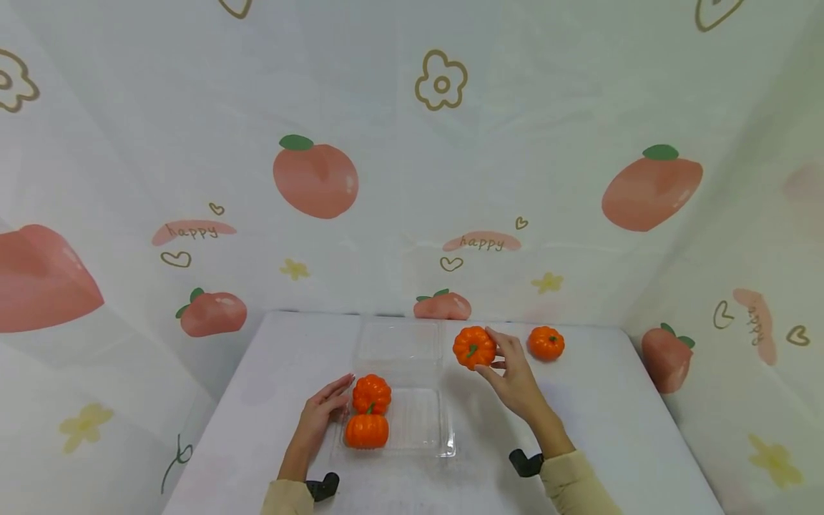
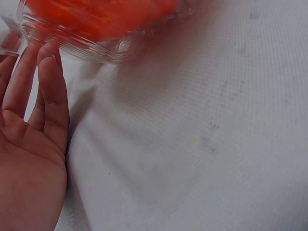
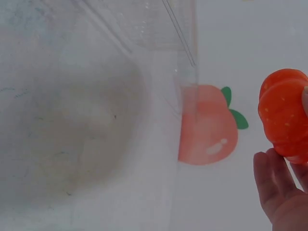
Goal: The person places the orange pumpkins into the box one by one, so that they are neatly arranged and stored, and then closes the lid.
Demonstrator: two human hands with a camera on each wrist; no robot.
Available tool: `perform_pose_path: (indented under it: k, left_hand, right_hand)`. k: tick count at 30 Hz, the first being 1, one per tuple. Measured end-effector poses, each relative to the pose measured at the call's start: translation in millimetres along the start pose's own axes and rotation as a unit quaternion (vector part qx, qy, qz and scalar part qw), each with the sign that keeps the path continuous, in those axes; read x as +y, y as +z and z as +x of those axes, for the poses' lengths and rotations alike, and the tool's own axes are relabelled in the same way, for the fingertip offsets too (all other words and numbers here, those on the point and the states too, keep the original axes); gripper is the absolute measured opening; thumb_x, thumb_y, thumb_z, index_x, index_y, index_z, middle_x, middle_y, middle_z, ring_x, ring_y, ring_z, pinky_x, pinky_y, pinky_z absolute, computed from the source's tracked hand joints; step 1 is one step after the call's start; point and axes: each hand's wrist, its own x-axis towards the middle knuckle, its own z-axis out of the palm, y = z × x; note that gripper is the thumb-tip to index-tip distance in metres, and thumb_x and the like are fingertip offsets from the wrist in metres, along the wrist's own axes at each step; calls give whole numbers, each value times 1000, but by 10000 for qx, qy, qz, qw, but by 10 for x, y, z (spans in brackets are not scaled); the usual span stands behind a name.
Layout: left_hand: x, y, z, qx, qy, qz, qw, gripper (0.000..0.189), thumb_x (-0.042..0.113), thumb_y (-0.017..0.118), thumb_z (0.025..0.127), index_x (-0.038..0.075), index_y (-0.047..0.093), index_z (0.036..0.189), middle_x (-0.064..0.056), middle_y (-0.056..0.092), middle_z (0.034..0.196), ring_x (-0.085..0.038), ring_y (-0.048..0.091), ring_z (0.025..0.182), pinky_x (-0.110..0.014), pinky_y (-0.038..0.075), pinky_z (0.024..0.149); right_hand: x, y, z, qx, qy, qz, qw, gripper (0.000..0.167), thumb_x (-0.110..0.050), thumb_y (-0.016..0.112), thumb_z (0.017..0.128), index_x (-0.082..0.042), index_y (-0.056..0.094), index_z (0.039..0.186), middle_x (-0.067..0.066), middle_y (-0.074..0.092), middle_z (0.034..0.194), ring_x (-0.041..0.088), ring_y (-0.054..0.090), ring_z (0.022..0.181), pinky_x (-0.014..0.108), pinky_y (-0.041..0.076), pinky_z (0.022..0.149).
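My right hand (image 1: 517, 380) holds a small orange toy pumpkin (image 1: 474, 347) with a green stem between thumb and fingers, raised above the table. In the right wrist view that pumpkin (image 3: 285, 113) is at the right edge, partly cut off. A clear plastic clamshell box (image 1: 418, 420) lies with its lid (image 1: 399, 345) folded back. Two more pumpkins sit in its left part, one (image 1: 371, 394) behind the other (image 1: 367, 431). My left hand (image 1: 320, 415) rests at the box's left side; in the left wrist view its extended fingers (image 2: 54, 91) touch the clear plastic wall.
Another orange pumpkin (image 1: 546, 344) stands at the back right of the white-covered table (image 1: 599, 415). A patterned cloth backdrop (image 1: 412, 179) rises behind the table and along both sides. Black straps with small mounts sit on both wrists.
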Motion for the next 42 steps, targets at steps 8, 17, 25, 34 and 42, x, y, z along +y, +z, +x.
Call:
perform_pose_path:
  k: [8,17,25,34,42]
  left_hand:
    - [7,1,-3,-3,1,-20,10000,45,25,63,99,20,60,144,-1,57,152,-15,61,87,-22,53,79]
    - [1,-10,-1,-80,-69,-37,9999,45,26,64,99,22,60,144,2,57,152,-13,62,93,-21,53,80]
    - [21,-5,2,-108,-127,-45,9999,46,27,65,98,23,61,144,2,57,152,-14,61,89,-22,54,79]
    - [1,-12,12,-94,-90,10,9999,46,29,65,98,23,61,143,2,57,152,-14,60,86,-22,53,78]
    - [-1,-7,0,-39,-49,158,9999,49,33,67,97,22,60,144,2,56,153,-11,61,98,-21,53,81]
  right_hand:
    - [-14,143,-32,-261,-157,37,9995,75,-16,79,88,-19,44,154,13,48,140,24,57,114,40,59,89]
    - [-56,254,-35,-498,-167,125,9985,76,-13,78,89,-23,42,155,11,47,142,20,55,115,35,58,90]
    - [-77,366,-60,-745,-268,93,9968,76,-15,78,89,-18,41,155,7,51,145,20,57,116,36,58,91]
    - [-92,469,-60,-1145,-232,-1,9932,72,-17,79,89,-22,44,151,1,52,146,16,55,118,40,56,91]
    - [-84,567,-67,-1364,-647,-141,9884,70,-13,79,88,-18,47,149,3,56,143,16,57,112,35,55,86]
